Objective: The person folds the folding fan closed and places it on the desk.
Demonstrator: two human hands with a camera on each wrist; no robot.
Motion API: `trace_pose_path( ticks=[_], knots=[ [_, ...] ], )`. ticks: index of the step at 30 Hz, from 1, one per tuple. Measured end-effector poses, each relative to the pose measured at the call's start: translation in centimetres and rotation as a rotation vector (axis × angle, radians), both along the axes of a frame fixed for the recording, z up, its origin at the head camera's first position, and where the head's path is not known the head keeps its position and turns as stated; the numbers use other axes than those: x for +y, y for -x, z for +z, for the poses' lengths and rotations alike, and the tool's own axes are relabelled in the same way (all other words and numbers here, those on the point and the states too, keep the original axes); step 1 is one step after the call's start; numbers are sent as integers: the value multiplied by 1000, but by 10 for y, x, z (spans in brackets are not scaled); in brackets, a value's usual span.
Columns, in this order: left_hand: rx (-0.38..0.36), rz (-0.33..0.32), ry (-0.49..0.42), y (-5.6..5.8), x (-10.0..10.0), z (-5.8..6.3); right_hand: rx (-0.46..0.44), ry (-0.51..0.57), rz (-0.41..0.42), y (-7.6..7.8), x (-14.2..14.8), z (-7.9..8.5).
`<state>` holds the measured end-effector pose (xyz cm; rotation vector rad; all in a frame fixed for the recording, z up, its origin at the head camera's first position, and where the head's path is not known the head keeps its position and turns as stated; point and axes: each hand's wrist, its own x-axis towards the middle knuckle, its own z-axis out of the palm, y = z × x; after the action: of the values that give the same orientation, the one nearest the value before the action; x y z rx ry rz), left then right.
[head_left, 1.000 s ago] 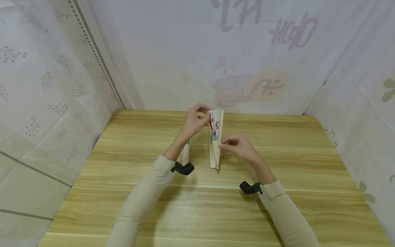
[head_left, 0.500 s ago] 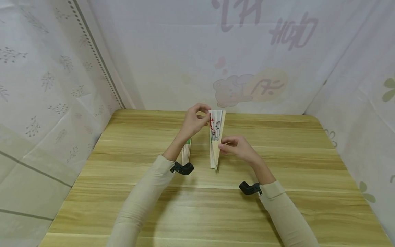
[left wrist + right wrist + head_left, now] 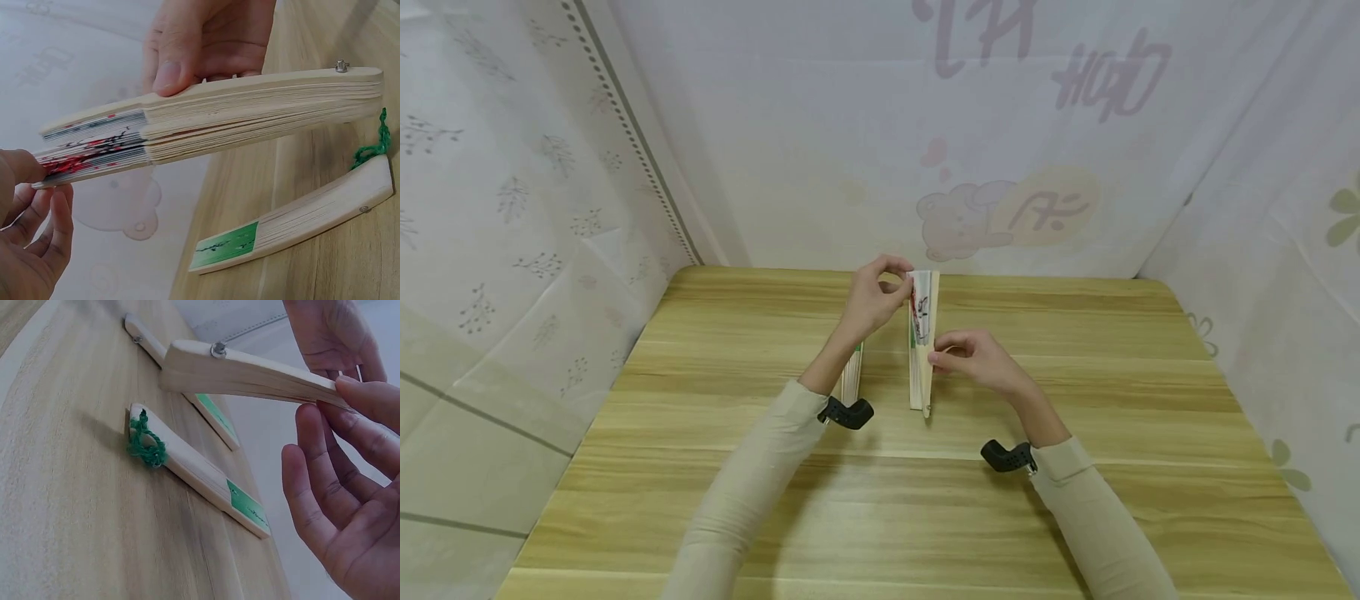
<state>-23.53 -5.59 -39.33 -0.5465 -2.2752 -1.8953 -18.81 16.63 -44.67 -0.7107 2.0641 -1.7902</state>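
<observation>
A nearly folded wooden folding fan (image 3: 927, 375), its pale leaf printed with red blossoms, is held up between both hands. My left hand (image 3: 872, 300) pinches the printed end of it. Lower down, the thumb and fingers of my right hand (image 3: 981, 362) grip the wooden ribs. In the left wrist view, its ribs (image 3: 262, 109) are slightly parted in layers, with a metal pin near the far end. Below it lies a folded green fan (image 3: 200, 469) with a green cord. A second folded green fan (image 3: 215, 419) lies beyond, partly hidden by the left arm in the head view.
The wood-grain table (image 3: 925, 517) extends around both forearms. A pale printed cloth (image 3: 812, 150) hangs behind its back edge, and more cloth hangs at each side. Black camera mounts (image 3: 847, 412) sit at the wrists.
The blossom fan opened slightly, then narrowed again, its right edge moving left. My right hand has shifted a little left with it, while the left hand keeps its pinch at the end.
</observation>
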Motion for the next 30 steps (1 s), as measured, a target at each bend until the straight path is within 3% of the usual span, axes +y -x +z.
trace_pose_path(
  ticks=[6, 15, 24, 30],
  knots=[
    [-21, -28, -23, 0, -2, -3, -23, -14, -39, 1, -1, -1],
    [-29, -93, 41, -2, -6, -6, -20, 25, -46, 0, -1, -5],
    [4, -69, 22, -2, -4, -5, -1, -19, -127, -2, 1, -3],
    [15, -45, 45, -2, -3, -5, 9, -56, -136, -2, 1, -3]
  ],
)
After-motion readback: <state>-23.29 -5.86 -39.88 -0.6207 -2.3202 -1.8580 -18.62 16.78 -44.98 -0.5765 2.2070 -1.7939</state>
